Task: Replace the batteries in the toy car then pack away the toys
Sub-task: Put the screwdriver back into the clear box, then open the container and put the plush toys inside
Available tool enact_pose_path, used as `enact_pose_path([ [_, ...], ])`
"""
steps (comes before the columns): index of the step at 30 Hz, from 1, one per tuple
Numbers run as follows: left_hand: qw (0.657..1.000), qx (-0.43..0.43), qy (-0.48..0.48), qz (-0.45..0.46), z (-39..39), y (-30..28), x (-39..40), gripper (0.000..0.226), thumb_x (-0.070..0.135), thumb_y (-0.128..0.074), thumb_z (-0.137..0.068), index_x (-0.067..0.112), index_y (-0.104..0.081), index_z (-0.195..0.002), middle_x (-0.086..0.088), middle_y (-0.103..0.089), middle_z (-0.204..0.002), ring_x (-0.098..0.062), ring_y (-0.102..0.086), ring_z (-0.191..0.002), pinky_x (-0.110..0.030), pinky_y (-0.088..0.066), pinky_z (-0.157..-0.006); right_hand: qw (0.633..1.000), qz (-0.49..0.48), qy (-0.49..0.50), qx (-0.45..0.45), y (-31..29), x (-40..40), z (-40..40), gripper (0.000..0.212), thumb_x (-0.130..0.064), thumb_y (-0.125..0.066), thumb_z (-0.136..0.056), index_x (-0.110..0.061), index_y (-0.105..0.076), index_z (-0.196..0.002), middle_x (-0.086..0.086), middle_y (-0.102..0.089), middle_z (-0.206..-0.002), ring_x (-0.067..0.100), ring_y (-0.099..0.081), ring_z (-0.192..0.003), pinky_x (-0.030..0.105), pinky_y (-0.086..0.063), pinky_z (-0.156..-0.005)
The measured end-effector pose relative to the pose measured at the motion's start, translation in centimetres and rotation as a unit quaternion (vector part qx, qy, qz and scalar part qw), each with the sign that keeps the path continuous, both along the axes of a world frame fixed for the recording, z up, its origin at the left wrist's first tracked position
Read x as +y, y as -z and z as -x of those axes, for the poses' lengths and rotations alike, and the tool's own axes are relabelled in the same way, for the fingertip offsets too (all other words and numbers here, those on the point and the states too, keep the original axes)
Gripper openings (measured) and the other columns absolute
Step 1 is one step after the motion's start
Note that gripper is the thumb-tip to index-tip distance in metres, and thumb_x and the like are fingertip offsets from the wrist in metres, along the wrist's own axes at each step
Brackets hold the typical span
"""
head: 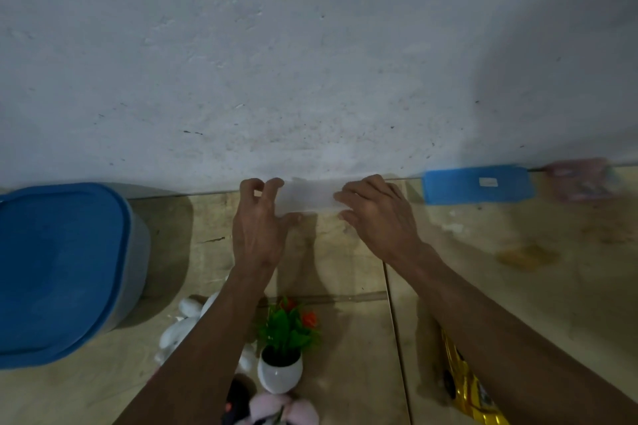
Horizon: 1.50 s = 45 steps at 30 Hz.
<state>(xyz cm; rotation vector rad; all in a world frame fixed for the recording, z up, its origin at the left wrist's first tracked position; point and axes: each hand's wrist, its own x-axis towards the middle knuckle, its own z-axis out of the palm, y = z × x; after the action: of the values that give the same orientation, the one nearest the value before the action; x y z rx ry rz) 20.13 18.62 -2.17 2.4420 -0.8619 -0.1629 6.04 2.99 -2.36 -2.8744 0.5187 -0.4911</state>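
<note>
A pale, see-through box (pixel 308 197) sits on the floor against the wall, blurred. My left hand (pixel 257 228) curls its fingers over the box's left end, with the thumb at its front edge. Over the box's right end, my right hand (pixel 374 214) lays fairly straight fingers. A gold toy car (pixel 464 386) lies on the tiles under my right forearm, partly hidden. A white plush toy (pixel 186 321) lies under my left forearm. A pink plush (pixel 283 407) and a black toy (pixel 238 397) lie at the bottom edge.
A grey tub with a blue lid (pixel 62 269) stands at the left. A loose blue lid (pixel 478 185) and a blurred pink item (pixel 580 179) lie by the wall at the right. A small fake plant in a white pot (pixel 280 369) stands between my forearms.
</note>
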Motion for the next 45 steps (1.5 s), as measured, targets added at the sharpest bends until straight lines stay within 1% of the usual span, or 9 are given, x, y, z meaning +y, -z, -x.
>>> enact_pose_path([
  [3,0.999,-0.031,0.026,-0.014,-0.1,0.4,0.3,0.045,0.026,-0.087,-0.075,0.013,-0.072,-0.115,-0.014,-0.054,-0.127,-0.031,-0.067,-0.08,-0.041,-0.061,-0.058,1.0,0.003,0.006,-0.015,0.6,0.1,-0.1,0.027,-0.016,-0.083,-0.075,-0.014,-0.078,-0.102,0.004,-0.075,-0.107,0.03,-0.066,-0.098,0.038,-0.057,-0.073],
  [8,0.994,-0.082,0.066,-0.032,0.0,0.6,0.7,0.022,0.024,-0.082,-0.08,0.014,-0.08,-0.099,-0.012,-0.064,-0.116,-0.035,-0.062,-0.098,-0.041,-0.058,-0.052,1.0,0.017,0.008,-0.021,1.6,0.2,0.7,0.02,-0.014,-0.075,-0.083,-0.012,-0.078,-0.103,0.004,-0.074,-0.112,0.03,-0.066,-0.103,0.039,-0.059,-0.072],
  [20,0.988,-0.103,0.09,-0.076,-0.3,0.6,0.6,0.01,0.024,-0.075,-0.087,0.017,-0.079,-0.093,-0.005,-0.064,-0.115,-0.031,-0.06,-0.103,-0.034,-0.052,-0.049,0.999,0.023,0.037,-0.01,2.4,0.9,0.7,0.026,-0.005,-0.081,-0.078,-0.014,-0.079,-0.102,0.0,-0.074,-0.114,0.026,-0.066,-0.108,0.031,-0.057,-0.074],
  [24,0.986,-0.083,0.084,-0.12,0.1,-0.6,0.3,0.017,0.027,-0.066,-0.094,0.019,-0.077,-0.104,-0.003,-0.06,-0.124,-0.03,-0.051,-0.116,-0.039,-0.053,-0.065,0.998,0.006,0.053,0.024,1.7,1.5,0.2,0.029,-0.001,-0.079,-0.074,-0.01,-0.078,-0.102,0.007,-0.074,-0.114,0.03,-0.066,-0.107,0.035,-0.056,-0.087],
  [27,0.979,-0.05,0.091,-0.173,0.4,-1.6,0.2,0.03,0.033,-0.057,-0.099,0.024,-0.067,-0.126,0.001,-0.051,-0.138,-0.027,-0.041,-0.128,-0.043,-0.052,-0.086,0.989,-0.081,0.062,0.11,0.0,1.9,-0.1,0.036,-0.003,-0.067,-0.086,-0.01,-0.069,-0.122,0.009,-0.063,-0.135,0.031,-0.053,-0.13,0.046,-0.046,-0.106],
  [31,0.97,0.017,0.111,-0.216,0.9,-3.2,0.5,0.047,0.037,-0.055,-0.1,0.025,-0.048,-0.145,-0.002,-0.041,-0.151,-0.028,-0.034,-0.138,-0.048,-0.043,-0.103,0.968,-0.208,0.097,0.105,-2.8,3.2,0.6,0.044,-0.008,-0.057,-0.096,-0.014,-0.056,-0.139,0.008,-0.05,-0.148,0.025,-0.042,-0.139,0.036,-0.033,-0.116],
  [36,0.989,0.044,0.082,-0.116,3.1,-6.3,3.6,0.049,0.035,-0.059,-0.099,0.02,-0.051,-0.144,-0.012,-0.048,-0.147,-0.034,-0.043,-0.133,-0.054,-0.046,-0.102,0.948,-0.293,0.129,-0.005,-6.7,6.3,3.0,0.039,-0.013,-0.059,-0.096,-0.014,-0.059,-0.134,0.009,-0.061,-0.134,0.026,-0.056,-0.124,0.029,-0.039,-0.105],
  [40,0.997,0.061,0.045,-0.025,6.8,-9.5,7.2,0.045,0.031,-0.065,-0.096,0.014,-0.059,-0.137,-0.017,-0.055,-0.139,-0.036,-0.054,-0.124,-0.044,-0.046,-0.102,0.927,-0.341,0.143,-0.055,-9.6,9.8,6.1,0.037,-0.014,-0.06,-0.095,-0.015,-0.06,-0.132,0.01,-0.066,-0.125,0.026,-0.063,-0.113,0.039,-0.051,-0.098],
  [45,0.997,0.073,0.023,0.029,12.7,-13.4,12.4,0.04,0.021,-0.071,-0.092,0.008,-0.066,-0.129,-0.018,-0.062,-0.131,-0.032,-0.062,-0.114,-0.033,-0.045,-0.097,0.887,-0.422,0.16,-0.101,-13.3,15.6,10.3,0.033,-0.018,-0.062,-0.096,-0.019,-0.061,-0.129,0.003,-0.068,-0.111,0.016,-0.065,-0.097,0.023,-0.046,-0.082],
])
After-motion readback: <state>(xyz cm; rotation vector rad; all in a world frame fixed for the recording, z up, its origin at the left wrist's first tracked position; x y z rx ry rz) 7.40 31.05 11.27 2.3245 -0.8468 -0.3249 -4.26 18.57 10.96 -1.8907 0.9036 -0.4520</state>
